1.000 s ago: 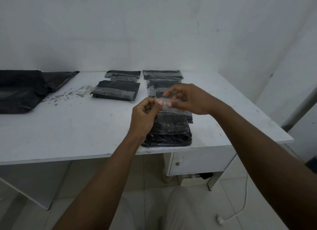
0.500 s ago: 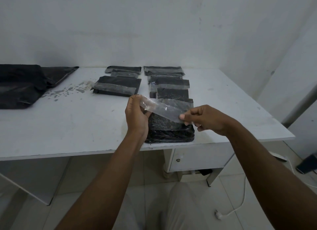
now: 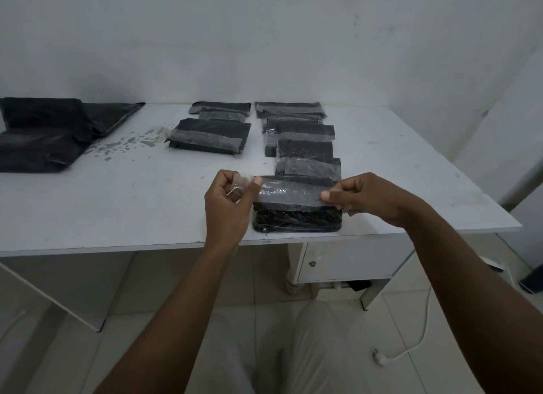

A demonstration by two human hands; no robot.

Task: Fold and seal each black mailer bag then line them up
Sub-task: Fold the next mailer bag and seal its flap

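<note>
Sealing: left hand [image 3: 227, 199] and right hand [image 3: 361, 199] pinched clear tape strip [image 3: 289, 191] taut over folded mailer bag [image 3: 296, 220]; next, presumably, pressing flat.

Left hand [image 3: 226, 208], right hand [image 3: 368, 198] bare. Forearms [image 3: 176, 305] bare back from fingers to frame edge. Pale trousers [image 3: 317, 352] well below fingers.

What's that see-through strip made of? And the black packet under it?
The strip looks like clear plastic tape. It is glossy, and the dark surface behind shows through it. The black packet seems to be thin plastic film, because it is shiny and crinkled, with small bright highlights.
</note>
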